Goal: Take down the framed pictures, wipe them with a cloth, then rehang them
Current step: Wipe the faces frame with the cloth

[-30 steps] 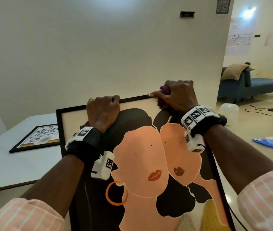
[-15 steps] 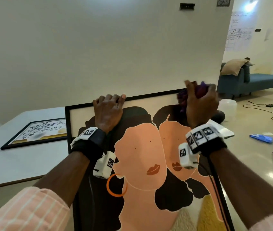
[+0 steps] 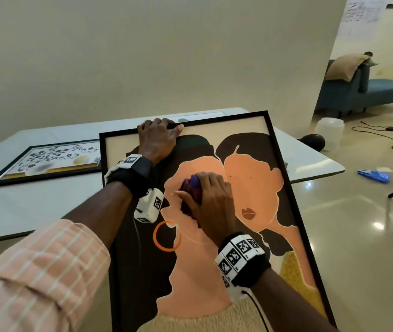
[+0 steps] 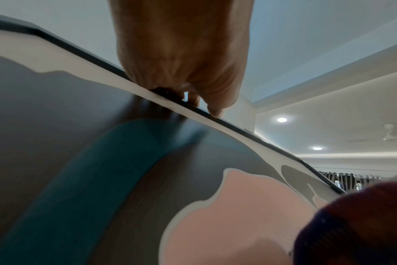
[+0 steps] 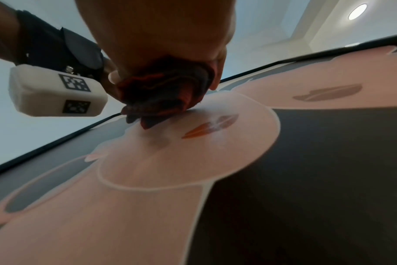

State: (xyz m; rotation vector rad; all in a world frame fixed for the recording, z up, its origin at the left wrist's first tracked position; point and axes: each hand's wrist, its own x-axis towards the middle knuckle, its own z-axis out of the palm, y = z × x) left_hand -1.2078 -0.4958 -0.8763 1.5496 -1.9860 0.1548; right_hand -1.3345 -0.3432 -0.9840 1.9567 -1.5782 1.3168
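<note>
My right hand has dropped from the top edge to mid-glass, grip clamped on the cloth, left hand clamped on the portrait frame: wiping underway, rehanging left.

Three framed pictures show: a large portrait, a floral print lying on the worktop, and one mostly hidden behind the portrait. Two hands, left and right, and one cloth.

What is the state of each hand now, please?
Left hand: fingers curled over the top edge of the large framed picture, gripping it.
Right hand: holding the bunched cloth, pressing it on the picture.
</note>
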